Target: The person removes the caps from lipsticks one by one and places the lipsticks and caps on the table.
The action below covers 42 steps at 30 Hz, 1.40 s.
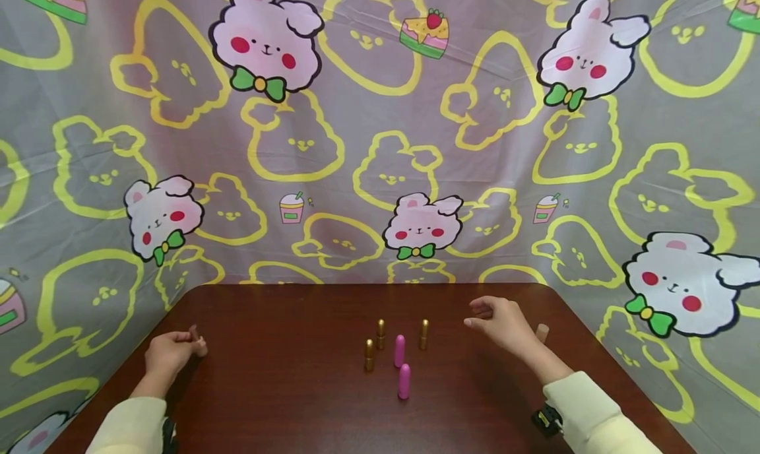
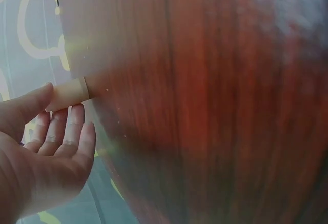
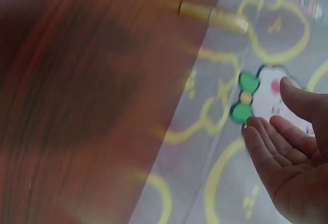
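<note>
At the table's left side, my left hand pinches a small tan cylinder between thumb and fingers; its end meets the tabletop in the left wrist view. In the head view, fingers partly cover that cylinder. My right hand hovers over the right part of the table, fingers loosely bent and holding nothing. Nearest to it stands a gold round-topped tube, also seen as a blurred gold tube in the right wrist view. Behind the right forearm a second tan cylinder shows, its lower part hidden.
Two more gold tubes stand upright mid-table. Near them are two pink round-topped tubes. A patterned grey cloth hangs behind and around the dark wooden table.
</note>
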{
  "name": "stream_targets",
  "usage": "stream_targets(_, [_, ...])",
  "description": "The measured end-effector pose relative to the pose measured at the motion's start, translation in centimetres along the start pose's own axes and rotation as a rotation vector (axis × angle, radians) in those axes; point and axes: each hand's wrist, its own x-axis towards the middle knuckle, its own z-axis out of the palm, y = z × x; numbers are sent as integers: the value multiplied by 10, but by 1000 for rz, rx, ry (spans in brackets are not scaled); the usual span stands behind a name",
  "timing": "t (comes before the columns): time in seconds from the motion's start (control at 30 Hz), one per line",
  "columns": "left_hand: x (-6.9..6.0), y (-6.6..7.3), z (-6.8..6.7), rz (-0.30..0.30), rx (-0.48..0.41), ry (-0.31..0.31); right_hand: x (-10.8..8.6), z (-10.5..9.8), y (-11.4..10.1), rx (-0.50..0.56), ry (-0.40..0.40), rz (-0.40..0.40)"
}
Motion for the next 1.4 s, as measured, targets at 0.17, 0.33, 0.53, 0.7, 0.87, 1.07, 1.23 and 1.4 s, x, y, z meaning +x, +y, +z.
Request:
stream_targets(0.17, [0, -2, -1, 52, 55, 10, -5, 20, -21, 75, -97, -82])
stream_targets(0.33, [0, -4, -2, 81, 80, 11, -11, 36, -38, 117, -235, -181])
stream_targets(0.53, [-2, -3, -3, 98, 100, 14, -17, 53, -47, 133, -380, -232])
stream_targets(0.7, [-2, -4, -3, 90, 97, 8, -21, 67, -53, 116, -434, -276])
stream_targets(0.87, [-2, -4, -3, 90, 92, 16, -23, 77, -58, 150, -478, -282])
stream_targets(1.07, [-2, -3, -3, 84, 79, 16, -25, 85, -60, 132, -454, -305])
stream_targets(1.23, [-1, -2, -3, 59, 71, 4, -26, 87, -60, 124, -432, -314])
stream_targets(1.4, [0, -2, -3, 48, 70, -6, -25, 90, -59, 123, -424, -307])
